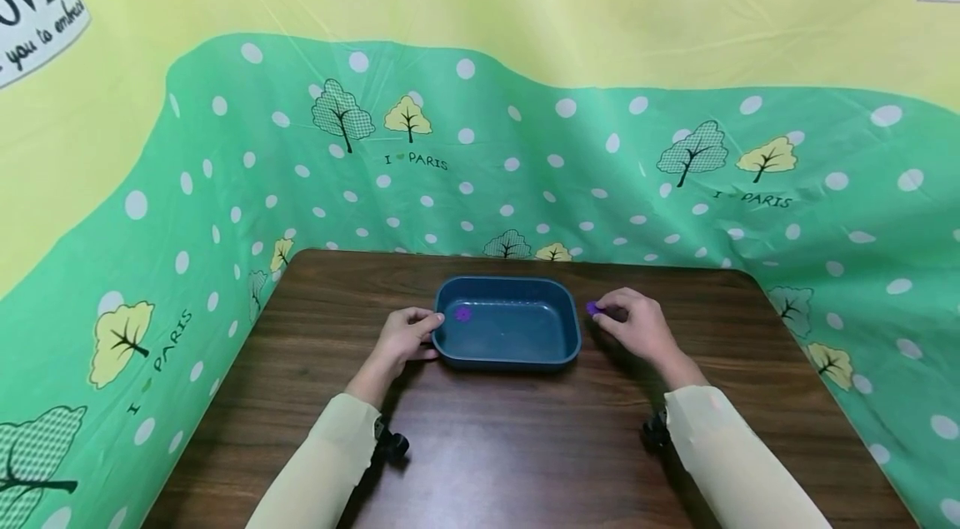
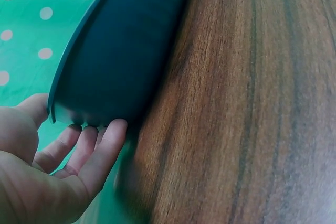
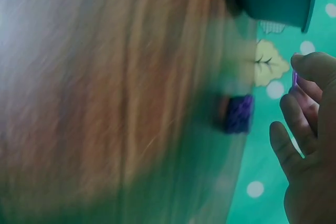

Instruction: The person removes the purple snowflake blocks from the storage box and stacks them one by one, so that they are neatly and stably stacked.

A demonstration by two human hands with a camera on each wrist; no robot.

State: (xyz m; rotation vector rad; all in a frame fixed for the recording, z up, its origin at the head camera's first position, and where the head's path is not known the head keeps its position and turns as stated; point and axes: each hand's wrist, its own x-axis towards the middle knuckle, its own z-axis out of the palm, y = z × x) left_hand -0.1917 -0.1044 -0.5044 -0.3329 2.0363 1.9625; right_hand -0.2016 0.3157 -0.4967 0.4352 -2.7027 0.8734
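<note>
A dark blue rectangular basin (image 1: 502, 364) stands on the table, with one small purple piece (image 1: 462, 313) lying inside near its left end. At that end my left hand (image 1: 407, 336) grips the wall, thumb over the rim and fingertips against the outside, as the left wrist view shows. Just right of the basin, my right hand (image 1: 637, 325) pinches a thin purple piece (image 3: 294, 78) between thumb and forefinger, its other fingers loosely bent. In the right wrist view, a purple patterned block (image 3: 240, 114), perhaps a stack of such pieces, sits on the table near that hand.
The dark wood-grain table (image 1: 510, 446) has rounded far corners. Behind it and along its sides hangs a green and yellow printed cloth (image 1: 525, 146). Each wrist carries a small black camera mount (image 1: 393, 444) near the sleeve.
</note>
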